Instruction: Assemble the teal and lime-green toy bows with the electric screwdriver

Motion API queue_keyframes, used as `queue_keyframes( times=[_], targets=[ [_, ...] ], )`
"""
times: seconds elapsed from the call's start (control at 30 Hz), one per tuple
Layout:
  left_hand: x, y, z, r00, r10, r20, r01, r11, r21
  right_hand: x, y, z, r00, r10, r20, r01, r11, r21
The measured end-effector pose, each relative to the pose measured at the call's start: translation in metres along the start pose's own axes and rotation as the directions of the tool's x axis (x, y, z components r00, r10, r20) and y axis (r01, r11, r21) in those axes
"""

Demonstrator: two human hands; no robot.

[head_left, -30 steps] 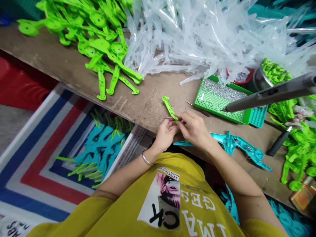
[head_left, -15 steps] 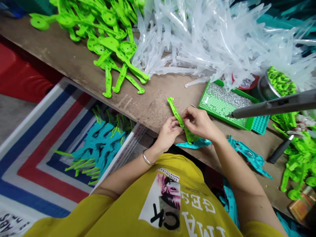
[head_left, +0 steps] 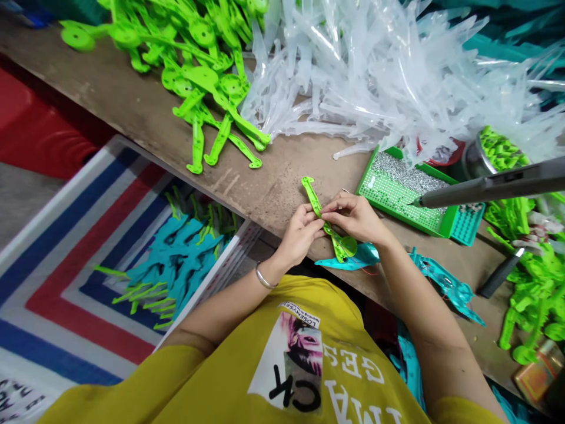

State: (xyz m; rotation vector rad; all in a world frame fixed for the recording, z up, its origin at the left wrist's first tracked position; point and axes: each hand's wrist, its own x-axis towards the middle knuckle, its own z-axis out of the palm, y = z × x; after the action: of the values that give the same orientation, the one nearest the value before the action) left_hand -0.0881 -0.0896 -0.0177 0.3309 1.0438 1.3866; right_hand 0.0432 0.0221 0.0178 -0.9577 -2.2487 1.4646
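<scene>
Between my two hands is a long lime-green plastic part (head_left: 312,195) with a round disc at its near end. My left hand (head_left: 300,232) is closed on its middle from the left. The fingers of my right hand (head_left: 353,219) are pinched together against the part's inner face; whatever small piece they may hold is hidden. Just under the disc end lies a turquoise plastic shell (head_left: 346,259) at the table's edge. To the right of my right forearm rests another turquoise shell (head_left: 445,282) with thin wires on it.
Lime-green parts (head_left: 212,88) and translucent plastic pieces (head_left: 375,70) are heaped at the back. A green tray (head_left: 408,212) holds small metal bits. An electric screwdriver (head_left: 485,187) hangs over it. At lower left stands a striped-lined crate (head_left: 88,259) of turquoise assemblies.
My right hand has shifted slightly along the green part, with its fingers straighter. The disc at the near end shows more now. My left hand stays on the part.
</scene>
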Motion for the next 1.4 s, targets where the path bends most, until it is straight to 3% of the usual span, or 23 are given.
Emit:
queue_keyframes(
  times=[0.27, 0.47, 0.67, 0.77, 0.97, 1.2, 1.4],
  targets=[
    [0.008, -0.003, 0.003, 0.997, 0.067, -0.031, -0.066, 0.997, 0.029, 0.003, 0.000, 0.000, 0.999, -0.010, 0.051, 0.011, 1.000, -0.014],
    [0.010, -0.007, 0.004, 0.996, 0.076, -0.055, -0.075, 0.997, 0.023, 0.007, -0.023, -0.012, 0.993, -0.110, -0.052, 0.105, 0.991, -0.084],
    [0.013, -0.010, 0.002, 0.978, 0.181, -0.101, -0.170, 0.979, 0.113, 0.022, -0.040, -0.001, 0.956, -0.268, 0.120, 0.288, 0.934, -0.210],
    [0.012, -0.011, 0.001, 0.985, 0.143, -0.093, -0.135, 0.987, 0.088, 0.029, -0.033, 0.001, 0.960, -0.240, 0.143, 0.267, 0.939, -0.217],
    [0.011, -0.012, 0.000, 0.989, 0.130, -0.074, -0.127, 0.991, 0.043, 0.032, -0.015, 0.001, 0.979, -0.198, 0.039, 0.202, 0.950, -0.238],
    [0.011, -0.014, 0.000, 0.984, 0.145, -0.100, -0.140, 0.989, 0.051, 0.029, -0.018, 0.007, 0.979, -0.204, 0.023, 0.204, 0.960, -0.190],
    [0.013, -0.019, -0.003, 0.982, 0.169, -0.090, -0.159, 0.982, 0.100, 0.031, -0.016, 0.009, 0.971, -0.237, -0.008, 0.224, 0.926, -0.303]
  ],
)
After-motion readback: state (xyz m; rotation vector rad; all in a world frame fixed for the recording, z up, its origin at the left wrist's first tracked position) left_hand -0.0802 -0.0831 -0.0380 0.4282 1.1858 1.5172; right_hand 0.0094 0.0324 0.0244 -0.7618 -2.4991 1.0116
